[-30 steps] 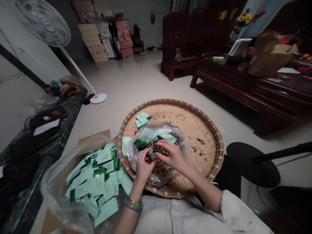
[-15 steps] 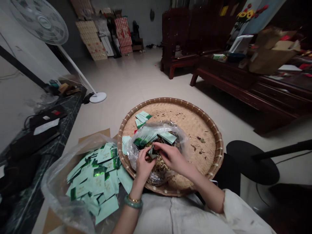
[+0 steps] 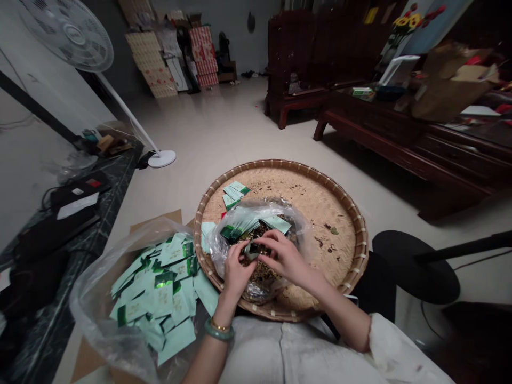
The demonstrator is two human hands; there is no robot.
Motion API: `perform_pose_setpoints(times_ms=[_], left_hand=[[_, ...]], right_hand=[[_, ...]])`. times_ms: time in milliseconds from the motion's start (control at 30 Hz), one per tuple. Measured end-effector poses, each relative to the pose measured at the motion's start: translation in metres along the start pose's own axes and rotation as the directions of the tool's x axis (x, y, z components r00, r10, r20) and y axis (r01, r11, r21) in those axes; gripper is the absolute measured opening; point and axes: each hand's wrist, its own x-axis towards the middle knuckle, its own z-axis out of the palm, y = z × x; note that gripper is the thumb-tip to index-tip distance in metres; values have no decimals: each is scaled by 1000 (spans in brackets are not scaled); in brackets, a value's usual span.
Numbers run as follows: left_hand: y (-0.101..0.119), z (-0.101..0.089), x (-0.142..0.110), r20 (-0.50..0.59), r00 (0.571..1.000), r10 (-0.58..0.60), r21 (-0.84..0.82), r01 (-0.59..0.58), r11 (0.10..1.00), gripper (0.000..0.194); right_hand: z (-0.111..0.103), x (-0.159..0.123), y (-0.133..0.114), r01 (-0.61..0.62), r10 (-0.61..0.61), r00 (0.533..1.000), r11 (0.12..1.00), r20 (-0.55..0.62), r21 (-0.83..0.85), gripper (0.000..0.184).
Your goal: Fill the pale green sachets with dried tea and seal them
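1. Tray (image 3: 344,213) bears clear bag (image 3: 218,258), plenty of dried mix (image 3: 264,273) left
2. Sack (image 3: 82,314) heaped with green packets (image 3: 160,298) (filled or not, unclear)
3. Left hand (image 3: 237,265) pinches small packet (image 3: 252,250), seemingly unfinished, above it; right hand (image 3: 287,258) at its edge, whether pinching I cannot tell

left hand (image 3: 238,268): holds small packet (image 3: 251,250) | right hand (image 3: 287,260): just beside it | clear bag (image 3: 218,248) (dried bits (image 3: 269,272) inside): on woven tray (image 3: 314,213)

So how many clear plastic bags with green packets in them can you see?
2: one bag sits in the woven tray, and the other bag is beside the tray, to its left. More may be hidden.
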Motion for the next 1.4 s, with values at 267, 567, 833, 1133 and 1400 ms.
perform_pose_setpoints(times_ms=[267,567,833,1133,1400], left_hand=[[2,0,0,7,1000,17,7,-17,1000,42],[0,1,0,7,999,34,21,-34,999,41],[5,2,-1,53,991,121,83,-125,989,43],[6,-3,-1,-43,997,59,77,-56,995,38],[10,-4,1,-13,998,69,85,-67,994,43]], right_hand=[[3,4,8,24,-28,998,997,-56,-74,18],[-1,4,-6,20,-23,1000,994,-19,-110,28],[3,13,6,19,-9,999,980,50,-198,21],[-10,7,11,-51,43,993,996,-106,-72,25],[2,1,4,40,-25,996,985,91,-168,12]])
